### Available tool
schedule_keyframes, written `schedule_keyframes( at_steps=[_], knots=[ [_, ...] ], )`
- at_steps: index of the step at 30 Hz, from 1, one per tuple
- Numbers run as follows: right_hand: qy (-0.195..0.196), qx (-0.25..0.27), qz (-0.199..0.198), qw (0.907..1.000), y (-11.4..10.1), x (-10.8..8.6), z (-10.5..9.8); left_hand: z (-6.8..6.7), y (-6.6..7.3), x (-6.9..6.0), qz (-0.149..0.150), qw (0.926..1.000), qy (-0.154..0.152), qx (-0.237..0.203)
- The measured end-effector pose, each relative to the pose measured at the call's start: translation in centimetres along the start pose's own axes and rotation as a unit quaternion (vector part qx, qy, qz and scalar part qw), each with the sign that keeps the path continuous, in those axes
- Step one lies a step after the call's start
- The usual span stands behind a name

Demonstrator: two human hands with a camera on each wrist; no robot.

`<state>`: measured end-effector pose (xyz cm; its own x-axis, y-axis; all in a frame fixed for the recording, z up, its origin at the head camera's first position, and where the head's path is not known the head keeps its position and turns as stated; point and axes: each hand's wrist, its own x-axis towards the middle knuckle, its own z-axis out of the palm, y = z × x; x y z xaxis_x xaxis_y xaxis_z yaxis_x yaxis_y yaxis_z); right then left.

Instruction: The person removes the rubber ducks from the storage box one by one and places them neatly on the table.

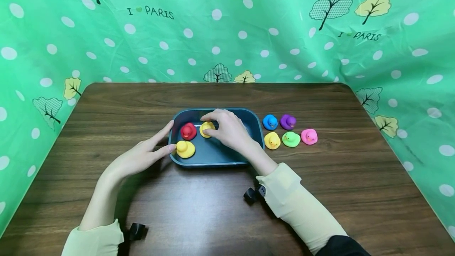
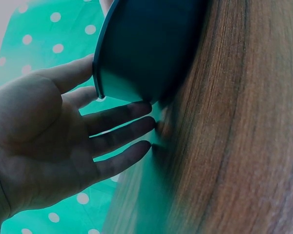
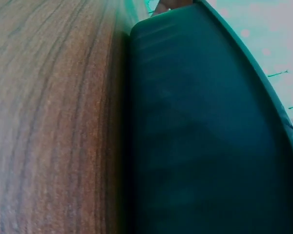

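Observation:
A dark blue tray (image 1: 220, 155) stands on the table. My left hand (image 1: 142, 154) is at its left end, fingers extended and thumb at the rim; in the left wrist view that hand (image 2: 49, 131) touches the tray's edge with the palm off it. Over the tray, my right hand (image 1: 229, 130) pinches a yellow rubber duck (image 1: 206, 129) between thumb and fingers. A red duck (image 1: 188, 131) sits left of it, and another yellow duck (image 1: 185, 149) lies near the left thumb. The tray's side wall (image 3: 205, 122) hides the right hand in its wrist view.
Right of the tray sit a blue duck (image 1: 270, 122), a purple duck (image 1: 288, 121), a yellow duck (image 1: 272, 140), a green duck (image 1: 291, 139) and a pink duck (image 1: 309, 136). A green dotted curtain (image 1: 227, 23) hangs behind the wooden table (image 1: 355, 192).

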<state>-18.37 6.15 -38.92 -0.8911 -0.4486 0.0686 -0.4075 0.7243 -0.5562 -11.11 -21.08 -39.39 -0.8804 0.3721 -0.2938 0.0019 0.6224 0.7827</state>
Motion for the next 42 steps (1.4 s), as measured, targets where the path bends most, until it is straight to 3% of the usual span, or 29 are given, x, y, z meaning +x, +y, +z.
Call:
schedule_keyframes(
  at_steps=[26,42],
  knots=[
    [-0.024,-0.031,0.0,0.9992,0.2,0.0,0.0,0.1,0.0,0.2,-0.001,1.0,-0.001,0.002],
    [-0.013,-0.043,-0.01,0.9989,-0.3,-0.8,-1.2,0.1,-0.1,0.2,0.001,0.9999,0.001,0.014]
  ],
)
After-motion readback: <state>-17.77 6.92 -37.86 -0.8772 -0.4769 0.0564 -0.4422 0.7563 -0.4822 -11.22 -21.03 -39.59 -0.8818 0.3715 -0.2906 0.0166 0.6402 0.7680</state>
